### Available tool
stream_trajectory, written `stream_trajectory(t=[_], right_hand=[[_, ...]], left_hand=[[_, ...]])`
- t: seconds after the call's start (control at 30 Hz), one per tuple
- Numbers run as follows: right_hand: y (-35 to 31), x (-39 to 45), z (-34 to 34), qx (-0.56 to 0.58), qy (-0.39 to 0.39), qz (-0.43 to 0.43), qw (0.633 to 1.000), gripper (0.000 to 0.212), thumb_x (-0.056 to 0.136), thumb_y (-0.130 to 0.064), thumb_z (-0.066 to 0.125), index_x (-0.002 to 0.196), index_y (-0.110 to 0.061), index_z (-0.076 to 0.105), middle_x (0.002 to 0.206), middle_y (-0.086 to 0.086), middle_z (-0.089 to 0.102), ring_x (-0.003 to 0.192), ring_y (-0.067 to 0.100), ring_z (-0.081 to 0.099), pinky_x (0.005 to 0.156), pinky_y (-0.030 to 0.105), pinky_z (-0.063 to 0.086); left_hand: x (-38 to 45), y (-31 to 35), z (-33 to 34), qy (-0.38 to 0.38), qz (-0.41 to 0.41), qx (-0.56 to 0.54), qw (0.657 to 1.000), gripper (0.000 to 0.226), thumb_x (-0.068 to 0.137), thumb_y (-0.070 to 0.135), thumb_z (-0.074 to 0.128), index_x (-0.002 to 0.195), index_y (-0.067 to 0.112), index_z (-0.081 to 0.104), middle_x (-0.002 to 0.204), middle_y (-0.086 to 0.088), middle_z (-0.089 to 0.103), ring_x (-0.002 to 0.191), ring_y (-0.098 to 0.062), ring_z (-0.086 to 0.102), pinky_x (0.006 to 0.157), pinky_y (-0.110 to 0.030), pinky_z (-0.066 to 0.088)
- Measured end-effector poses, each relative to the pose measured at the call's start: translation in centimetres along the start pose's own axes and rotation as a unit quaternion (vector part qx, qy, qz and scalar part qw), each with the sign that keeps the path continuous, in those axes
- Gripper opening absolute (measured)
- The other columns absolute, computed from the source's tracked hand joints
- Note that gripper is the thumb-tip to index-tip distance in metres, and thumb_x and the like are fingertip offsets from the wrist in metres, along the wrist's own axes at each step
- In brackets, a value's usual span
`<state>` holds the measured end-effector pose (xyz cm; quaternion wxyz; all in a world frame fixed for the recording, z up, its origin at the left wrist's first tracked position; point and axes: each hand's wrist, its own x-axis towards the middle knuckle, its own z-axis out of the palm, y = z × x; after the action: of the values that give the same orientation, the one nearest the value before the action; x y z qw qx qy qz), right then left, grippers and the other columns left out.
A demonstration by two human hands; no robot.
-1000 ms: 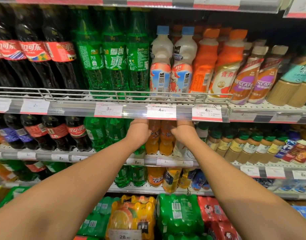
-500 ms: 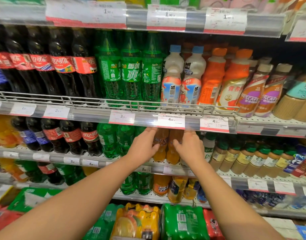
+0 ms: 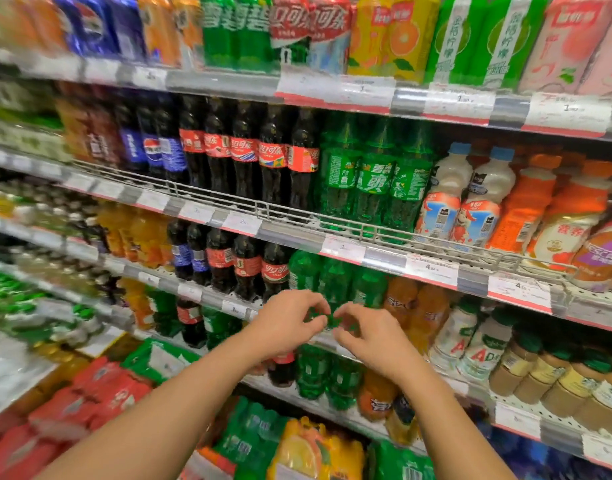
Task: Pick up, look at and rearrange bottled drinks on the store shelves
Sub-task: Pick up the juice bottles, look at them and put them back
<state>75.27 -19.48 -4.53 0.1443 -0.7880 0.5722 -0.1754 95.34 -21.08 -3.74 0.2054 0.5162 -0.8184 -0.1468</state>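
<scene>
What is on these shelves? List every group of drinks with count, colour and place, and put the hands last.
Cans: a row, mixed colours, top shelf.
Tall cola bottles: about five at the front, dark with red labels, second shelf.
Tall green soda bottles: three at the front, right of the colas.
White milk-drink bottles: two, blue caps, right of those.
Small cola bottles: about three, third shelf.
Small green soda bottles: three, behind the hands.
Small orange soda bottles: two, to their right.
Price tags: white, along the shelf edges.
Left hand: fingers curled, at the green bottles.
Right hand: likewise; grip too blurred to tell.
</scene>
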Motion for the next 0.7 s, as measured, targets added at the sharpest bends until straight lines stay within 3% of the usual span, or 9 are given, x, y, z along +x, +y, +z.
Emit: stream_trajectory(t=[0.23,0.33,0.43,0.57,0.7], right_hand=[[-11.6,2.6,4.3,0.028,-0.059,-0.113,0.991,0.027,0.091,-0.048,0.063,0.117,-0.037,0.063,0.09,-0.012,0.074,0.078,0.007,0.068,0.079,0.037,0.056],[-17.6,2.8,6.2,0.035,-0.071,-0.155,0.985,0.028,0.093,-0.042,0.067,0.119,-0.033,0.066,0.089,-0.011,0.072,0.079,0.006,0.064,0.081,0.035,0.053],[-23.8,2.8,8.5,0.036,-0.089,-0.179,0.979,0.026,0.094,-0.039,0.069,0.119,-0.031,0.066,0.084,-0.011,0.069,0.073,0.005,0.061,0.076,0.031,0.051],[-32.7,3.7,11.3,0.038,-0.08,-0.213,0.973,0.03,0.094,-0.041,0.069,0.123,-0.033,0.065,0.078,-0.019,0.065,0.07,-0.006,0.061,0.07,0.022,0.049],[-42.1,5.0,13.2,0.033,-0.085,-0.251,0.964,0.029,0.096,-0.043,0.067,0.123,-0.035,0.064,0.099,-0.015,0.072,0.086,0.001,0.066,0.082,0.031,0.055]], left_hand=[[-10.0,-6.9,-8.6,-0.012,-0.043,0.003,0.999,0.028,0.092,0.051,0.055,0.115,0.038,0.064,0.098,0.017,0.069,0.087,-0.002,0.063,0.078,-0.032,0.054],[-15.2,-10.5,-12.0,-0.009,-0.065,-0.004,0.998,0.027,0.094,0.049,0.056,0.118,0.038,0.062,0.097,0.018,0.067,0.083,0.003,0.06,0.072,-0.023,0.05],[-20.9,-14.1,-15.3,0.012,-0.088,-0.012,0.996,0.031,0.094,0.055,0.054,0.121,0.04,0.06,0.103,0.02,0.066,0.09,0.002,0.061,0.079,-0.031,0.055],[-27.5,-19.1,-20.3,0.064,-0.123,-0.022,0.99,0.032,0.093,0.053,0.056,0.12,0.038,0.062,0.108,0.019,0.066,0.093,0.004,0.061,0.085,-0.032,0.056],[-33.6,-23.9,-25.7,0.095,-0.149,0.002,0.984,0.04,0.088,0.06,0.052,0.121,0.039,0.061,0.108,0.017,0.068,0.093,0.001,0.063,0.084,-0.036,0.056]])
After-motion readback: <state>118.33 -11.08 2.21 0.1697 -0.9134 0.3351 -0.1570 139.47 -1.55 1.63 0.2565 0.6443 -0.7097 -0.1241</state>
